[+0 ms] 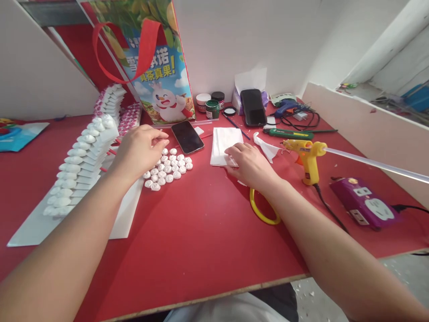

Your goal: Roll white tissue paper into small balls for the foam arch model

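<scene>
My left hand hovers over a cluster of several small white round pieces on the red table, its fingers curled and pinched near the cluster's top edge; anything held is too small to see. My right hand rests palm down on the near corner of a folded white tissue, fingers closed against it. Under my right wrist lies a yellow ring. A yellow hot glue gun stands just right of that hand, a long clear glue stick jutting from its back.
Rows of white shaped pieces on white strips sit at the left. A phone lies behind the cluster, a printed bag behind that. Paint jars, a second phone, a green utility knife and a purple power strip lie to the right.
</scene>
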A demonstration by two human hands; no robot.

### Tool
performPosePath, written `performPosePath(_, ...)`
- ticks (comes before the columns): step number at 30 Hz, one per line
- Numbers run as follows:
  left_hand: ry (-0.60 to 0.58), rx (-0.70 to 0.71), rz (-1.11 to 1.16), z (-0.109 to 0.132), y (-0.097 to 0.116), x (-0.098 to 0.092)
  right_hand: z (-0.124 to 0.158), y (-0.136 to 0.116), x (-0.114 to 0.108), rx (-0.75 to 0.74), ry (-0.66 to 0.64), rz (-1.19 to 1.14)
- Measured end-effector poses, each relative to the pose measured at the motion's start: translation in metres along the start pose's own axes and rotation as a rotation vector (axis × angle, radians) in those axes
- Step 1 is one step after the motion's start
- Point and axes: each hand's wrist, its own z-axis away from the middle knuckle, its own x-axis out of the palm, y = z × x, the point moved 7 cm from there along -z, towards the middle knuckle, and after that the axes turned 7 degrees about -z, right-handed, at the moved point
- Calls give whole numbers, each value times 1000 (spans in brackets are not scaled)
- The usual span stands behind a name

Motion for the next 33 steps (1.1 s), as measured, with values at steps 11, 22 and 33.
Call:
performPosePath(11,-42,-59,506,53,69,14,-8,34,-6,142,156,-203)
performPosePath(22,-129,-243,855,70,57,52,-2,22,-7,77,164,-336)
performPosePath(33,-294,-340,1268,76,66,62,7,37,-32,156,537,-789)
